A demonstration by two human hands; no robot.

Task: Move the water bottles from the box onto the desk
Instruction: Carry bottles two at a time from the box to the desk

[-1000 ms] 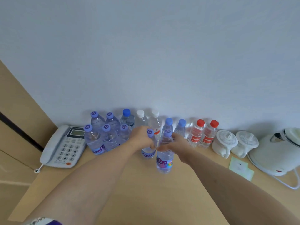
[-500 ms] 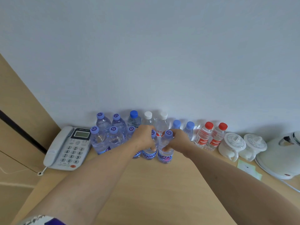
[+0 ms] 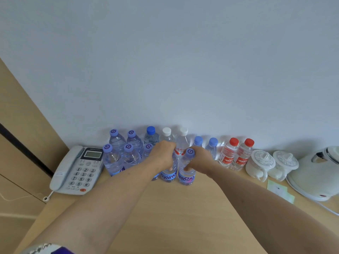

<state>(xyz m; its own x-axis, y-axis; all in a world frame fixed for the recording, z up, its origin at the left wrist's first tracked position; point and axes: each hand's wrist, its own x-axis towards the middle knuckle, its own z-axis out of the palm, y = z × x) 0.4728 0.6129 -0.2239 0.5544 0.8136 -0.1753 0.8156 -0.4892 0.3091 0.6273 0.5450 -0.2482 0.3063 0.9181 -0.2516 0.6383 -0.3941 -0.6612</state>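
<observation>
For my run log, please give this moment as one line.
left hand: holds bottle | right hand: holds second bottle | both bottles upright on desk, beside row

Head camera looks forward and down over the desk [image 3: 165,208] toward the wall [image 3: 165,61].

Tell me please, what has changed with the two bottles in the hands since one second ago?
Both hands, left hand and right hand, carried their bottles away from the person and stood them side by side before the row: left bottle, right bottle. Both grips remain. The phone and kettle stayed.
</observation>
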